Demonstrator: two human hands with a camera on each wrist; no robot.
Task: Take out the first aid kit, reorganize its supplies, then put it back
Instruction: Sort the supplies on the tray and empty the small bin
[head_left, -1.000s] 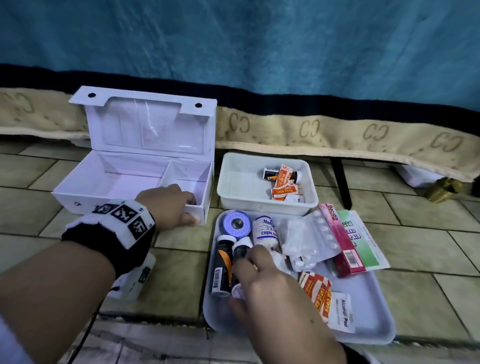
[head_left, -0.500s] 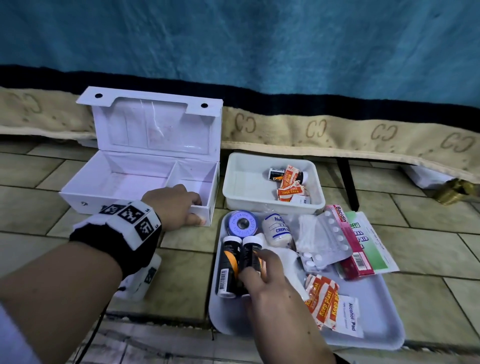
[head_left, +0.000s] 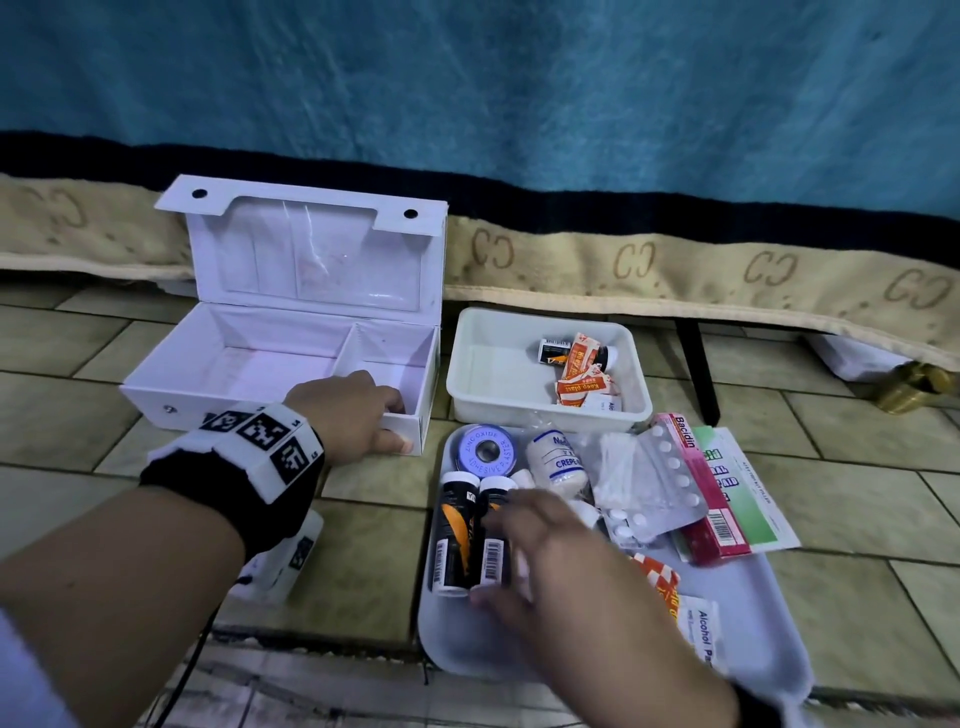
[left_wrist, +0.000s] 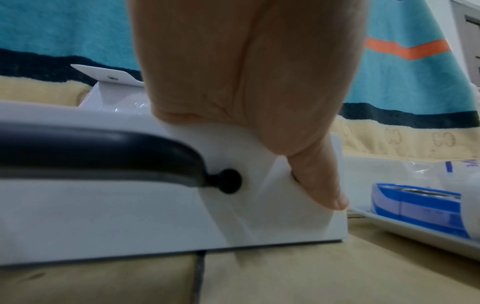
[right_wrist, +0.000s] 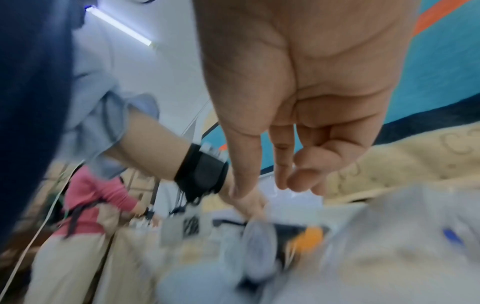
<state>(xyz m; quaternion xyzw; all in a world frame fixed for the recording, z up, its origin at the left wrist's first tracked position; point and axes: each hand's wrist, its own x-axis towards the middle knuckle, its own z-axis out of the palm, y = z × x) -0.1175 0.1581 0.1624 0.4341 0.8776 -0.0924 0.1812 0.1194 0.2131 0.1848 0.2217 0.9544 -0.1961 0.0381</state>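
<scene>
One white first aid box (head_left: 291, 364) stands open, beside one small white tub (head_left: 545, 410) and one flat tray (head_left: 753, 597). On the tray lie two dark bottles (head_left: 470, 540), one tape roll (head_left: 487, 451), one crepe bandage (head_left: 558, 462) and one pink carton (head_left: 709, 493). Two hands show.

The right hand (head_left: 550, 566) lets go of the right bottle (head_left: 492, 535), which now lies beside the left bottle (head_left: 454, 535); its fingers spread above.
</scene>
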